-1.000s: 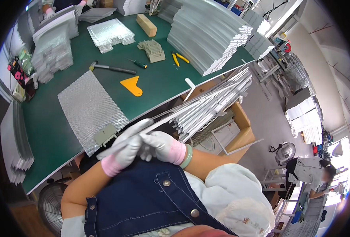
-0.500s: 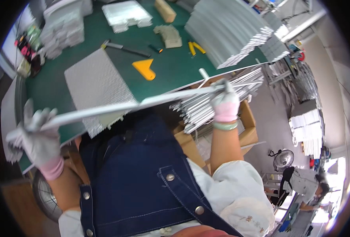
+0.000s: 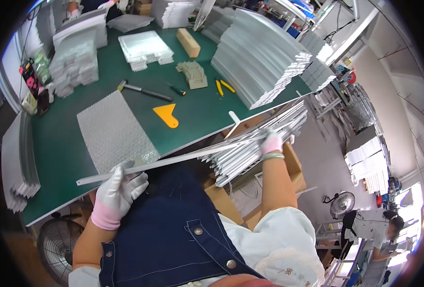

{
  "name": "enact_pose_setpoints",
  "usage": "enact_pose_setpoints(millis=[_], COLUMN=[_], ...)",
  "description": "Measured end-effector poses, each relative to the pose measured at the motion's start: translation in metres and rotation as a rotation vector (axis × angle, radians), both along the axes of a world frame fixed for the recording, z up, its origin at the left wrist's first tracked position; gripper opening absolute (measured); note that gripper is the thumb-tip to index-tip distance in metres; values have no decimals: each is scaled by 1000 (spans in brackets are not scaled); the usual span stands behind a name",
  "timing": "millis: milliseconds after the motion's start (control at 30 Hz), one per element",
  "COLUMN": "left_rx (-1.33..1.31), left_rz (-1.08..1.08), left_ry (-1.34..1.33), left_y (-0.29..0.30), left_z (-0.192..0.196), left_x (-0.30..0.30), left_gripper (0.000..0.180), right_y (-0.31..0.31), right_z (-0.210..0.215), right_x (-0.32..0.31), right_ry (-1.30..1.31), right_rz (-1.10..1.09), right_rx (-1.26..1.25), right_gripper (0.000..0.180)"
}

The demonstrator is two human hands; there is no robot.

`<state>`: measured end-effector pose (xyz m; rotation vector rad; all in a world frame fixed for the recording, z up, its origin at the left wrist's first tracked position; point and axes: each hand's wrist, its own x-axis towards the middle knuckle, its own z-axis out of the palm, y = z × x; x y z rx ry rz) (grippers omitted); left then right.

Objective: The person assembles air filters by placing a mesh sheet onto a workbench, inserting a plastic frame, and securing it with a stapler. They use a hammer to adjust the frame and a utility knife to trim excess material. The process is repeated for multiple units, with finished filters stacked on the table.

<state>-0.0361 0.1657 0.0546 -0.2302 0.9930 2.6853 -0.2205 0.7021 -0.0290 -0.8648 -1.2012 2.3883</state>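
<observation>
Gripped at both ends by the left hand [image 3: 118,189] and right hand [image 3: 271,142], the metal strip [image 3: 173,161] now sits lower, clear of the mesh sheet [image 3: 114,134].

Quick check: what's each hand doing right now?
Left hand: closed on one end of the long thin silver metal strip.
Right hand: closed on its other end.

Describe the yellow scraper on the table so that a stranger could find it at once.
Start at the green table. Near its front edge, right of the silver mesh sheet, lies the yellow scraper. It is flat, with a wide blade and a short handle, and far broader than the two thin yellow tools behind it.
</observation>
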Motion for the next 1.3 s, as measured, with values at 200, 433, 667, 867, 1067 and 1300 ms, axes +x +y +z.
enact_pose_setpoints(millis=[200,433,667,867,1067,1300], left_rx=[61,70,65,212,109,198], left_rz=[-89,-13,-142,157,311,606], left_ry=[-65,158,277,495,767,667], left_y=[0,5,-20,-56,-85,-163], left_z=[-10,0,8,2,31,7], left_x=[9,2,6,40,51,102], left_gripper=[38,50,45,40,36,28], right_y=[-3,-78,-171,-290,-382,-357], right_z=[-8,57,78,54,40,102], right_x=[-15,18,64,-41,-135,-140], right_ry=[-146,179,760,633,36,60], right_rz=[49,-65,1136,894,848,1074], right_rx=[213,-102,244,1554,2142,1990], right_gripper=[12,14,62,23,34,31])
